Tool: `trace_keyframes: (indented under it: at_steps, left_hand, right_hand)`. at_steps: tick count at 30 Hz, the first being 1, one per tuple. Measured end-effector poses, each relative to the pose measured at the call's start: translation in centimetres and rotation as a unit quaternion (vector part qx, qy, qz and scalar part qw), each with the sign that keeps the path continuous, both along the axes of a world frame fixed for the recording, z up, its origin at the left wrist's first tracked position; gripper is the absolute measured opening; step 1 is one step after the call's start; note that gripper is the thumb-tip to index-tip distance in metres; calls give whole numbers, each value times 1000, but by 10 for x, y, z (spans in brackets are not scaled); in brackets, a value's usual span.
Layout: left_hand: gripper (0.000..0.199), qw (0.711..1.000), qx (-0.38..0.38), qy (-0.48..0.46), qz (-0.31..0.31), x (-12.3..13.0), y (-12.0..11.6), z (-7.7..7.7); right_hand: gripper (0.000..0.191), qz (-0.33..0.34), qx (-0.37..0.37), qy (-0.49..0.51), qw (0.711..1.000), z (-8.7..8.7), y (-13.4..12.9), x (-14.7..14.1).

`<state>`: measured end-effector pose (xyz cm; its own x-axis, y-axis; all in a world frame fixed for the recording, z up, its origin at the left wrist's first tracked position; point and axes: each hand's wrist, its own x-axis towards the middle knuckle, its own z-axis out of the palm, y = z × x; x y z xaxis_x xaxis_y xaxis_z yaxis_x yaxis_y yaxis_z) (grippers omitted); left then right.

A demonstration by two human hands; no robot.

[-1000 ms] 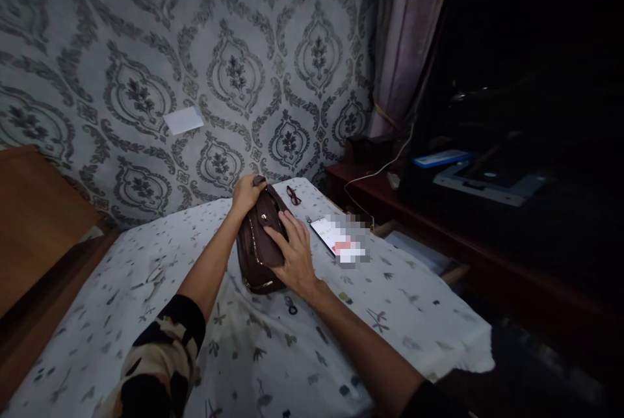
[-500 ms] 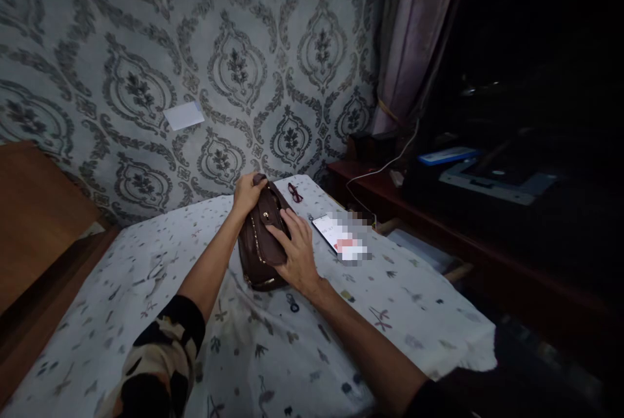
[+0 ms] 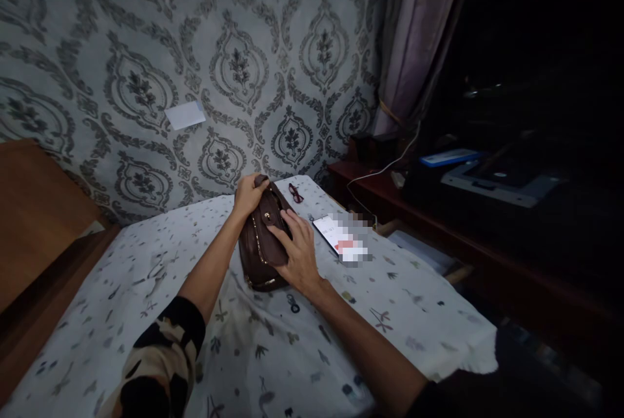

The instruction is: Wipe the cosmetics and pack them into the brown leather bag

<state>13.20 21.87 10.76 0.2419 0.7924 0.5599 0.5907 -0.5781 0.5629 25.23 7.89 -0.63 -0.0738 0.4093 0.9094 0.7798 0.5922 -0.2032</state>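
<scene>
A dark brown handbag (image 3: 255, 246) with gold zips and a small gold clasp lies tilted on the patterned white cloth. My left hand (image 3: 248, 195) is closed on its far end, by the strap or top edge. Across the bag's right side, my right hand (image 3: 299, 252) grips it, thumb on the front flap and fingers over the far edge. A dark gap shows along the bag's top, but its inside is hidden. Just right of my right hand lies a phone (image 3: 331, 231) with a lit screen, partly blurred out. Dark red glasses (image 3: 295, 193) rest beyond the bag.
The white cloth (image 3: 414, 314) covers the surface under the bag. A wooden board (image 3: 43, 210) stands at the left. Patterned wallpaper is behind, with a white card (image 3: 185, 116) on it. To the right are a dark red shelf, a white cable (image 3: 375, 172) and a blue-edged object (image 3: 449, 158).
Both hands keep the same hold on the handbag. The whole view has shifted very slightly; nothing else has visibly moved.
</scene>
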Motion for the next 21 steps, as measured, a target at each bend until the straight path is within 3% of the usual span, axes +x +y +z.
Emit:
trace_keyframes:
  at_steps: [21]
  left_hand:
    - [17, 995, -51, -50, -63, 0, -2, -1]
  right_hand:
    - [48, -2, -6, -6, 1000, 3, -1, 0]
